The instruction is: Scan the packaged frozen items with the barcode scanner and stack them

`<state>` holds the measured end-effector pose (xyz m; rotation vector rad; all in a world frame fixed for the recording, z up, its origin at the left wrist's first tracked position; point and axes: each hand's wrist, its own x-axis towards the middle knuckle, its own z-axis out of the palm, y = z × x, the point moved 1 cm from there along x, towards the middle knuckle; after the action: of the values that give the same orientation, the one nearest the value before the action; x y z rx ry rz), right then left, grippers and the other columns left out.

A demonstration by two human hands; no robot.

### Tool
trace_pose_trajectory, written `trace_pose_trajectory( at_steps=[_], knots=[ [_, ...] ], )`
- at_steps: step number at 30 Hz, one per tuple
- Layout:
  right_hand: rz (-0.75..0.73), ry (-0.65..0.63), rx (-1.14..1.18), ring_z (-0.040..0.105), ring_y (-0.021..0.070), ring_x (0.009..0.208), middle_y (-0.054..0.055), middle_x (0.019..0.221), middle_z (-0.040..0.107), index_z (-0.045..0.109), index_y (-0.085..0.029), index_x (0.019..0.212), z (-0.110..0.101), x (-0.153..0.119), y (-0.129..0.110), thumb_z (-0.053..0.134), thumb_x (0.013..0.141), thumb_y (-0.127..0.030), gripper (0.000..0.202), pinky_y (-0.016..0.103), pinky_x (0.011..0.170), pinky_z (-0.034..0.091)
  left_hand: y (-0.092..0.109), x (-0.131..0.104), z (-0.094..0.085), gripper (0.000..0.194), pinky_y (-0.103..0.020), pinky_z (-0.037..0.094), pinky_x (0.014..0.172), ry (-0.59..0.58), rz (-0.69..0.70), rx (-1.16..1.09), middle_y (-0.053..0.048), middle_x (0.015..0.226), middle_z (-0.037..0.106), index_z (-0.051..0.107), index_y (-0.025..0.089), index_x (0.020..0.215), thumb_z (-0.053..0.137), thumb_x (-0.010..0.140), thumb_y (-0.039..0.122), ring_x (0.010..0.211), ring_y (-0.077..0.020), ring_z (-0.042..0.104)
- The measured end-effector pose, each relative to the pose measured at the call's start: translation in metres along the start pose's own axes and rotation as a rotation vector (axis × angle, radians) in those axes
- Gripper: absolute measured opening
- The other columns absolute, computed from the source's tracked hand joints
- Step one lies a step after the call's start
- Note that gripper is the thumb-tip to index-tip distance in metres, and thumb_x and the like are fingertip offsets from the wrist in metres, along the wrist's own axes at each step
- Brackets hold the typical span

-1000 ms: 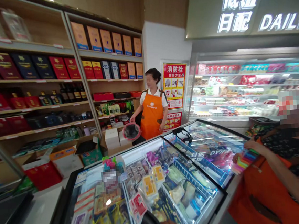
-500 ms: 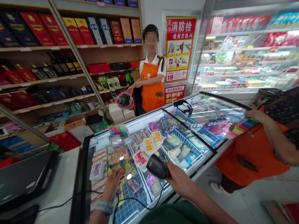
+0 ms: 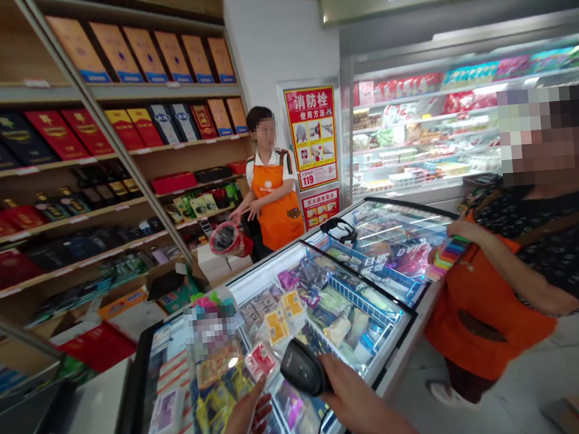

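Observation:
A black handheld barcode scanner (image 3: pixel 301 368) is gripped in my right hand (image 3: pixel 346 390), its head pointing left over the glass-topped freezer (image 3: pixel 381 363). My left hand (image 3: pixel 247 414) hangs above the glass with its fingers apart, holding nothing. Just beyond those fingers lies a small red-and-white pack (image 3: pixel 261 361), apart from the hand as far as I can see. Two yellow packs (image 3: pixel 277 326) rest behind it on the glass. A white-and-purple pack (image 3: pixel 165 414) lies left of my left hand. The scanner's cable drops below my right hand.
A co-worker in an orange apron (image 3: pixel 275 198) stands behind the freezer beside a red bucket (image 3: pixel 231 240). At right, another person (image 3: pixel 481 295) holds a colourful striped pack (image 3: pixel 450 258). Black goggles (image 3: pixel 339 230) lie on the freezer. Shelves of boxes (image 3: pixel 77 137) line the left.
My view has tilted up and turned slightly right. My left hand has opened its fingers and moved nearer the red pack. My right hand still holds the scanner.

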<state>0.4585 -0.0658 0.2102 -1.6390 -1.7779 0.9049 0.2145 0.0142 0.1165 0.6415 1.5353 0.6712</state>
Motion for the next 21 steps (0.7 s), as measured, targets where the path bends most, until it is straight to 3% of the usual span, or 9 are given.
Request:
trace_pose_trajectory(
  at_steps=[5,11,21],
  knots=[
    [-0.008,0.013,-0.001,0.061,0.0263,0.11,0.012,0.118,0.064,0.059,-0.016,0.112,0.001,0.004,0.001,0.059,0.073,-0.01,0.039,0.034,0.094,0.043,-0.006,0.015,-0.003,0.071,-0.033,0.049,0.071,-0.017,-0.05,-0.096,-0.014,0.112,0.074,0.064,0.021,0.096,0.095,0.038,0.049,0.096,-0.0278,0.07],
    [-0.015,-0.019,-0.009,0.062,0.0269,0.11,0.015,0.117,0.065,0.06,-0.014,0.113,0.004,0.007,-0.001,0.06,0.075,-0.012,0.038,0.034,0.094,0.044,-0.012,0.027,-0.009,0.073,-0.031,0.05,0.069,-0.002,-0.065,-0.161,-0.011,0.106,0.076,0.066,0.021,0.098,0.097,0.036,0.042,0.092,-0.0259,0.071],
    [-0.053,-0.043,-0.016,0.062,0.0279,0.11,0.015,0.117,0.065,0.06,-0.013,0.114,0.007,0.01,0.001,0.059,0.074,-0.013,0.04,0.035,0.095,0.045,-0.017,0.028,-0.016,0.046,-0.029,0.049,0.064,0.034,-0.088,-0.24,-0.008,0.095,0.078,0.068,0.022,0.084,0.094,0.048,0.029,0.085,-0.0242,0.073]
  ],
)
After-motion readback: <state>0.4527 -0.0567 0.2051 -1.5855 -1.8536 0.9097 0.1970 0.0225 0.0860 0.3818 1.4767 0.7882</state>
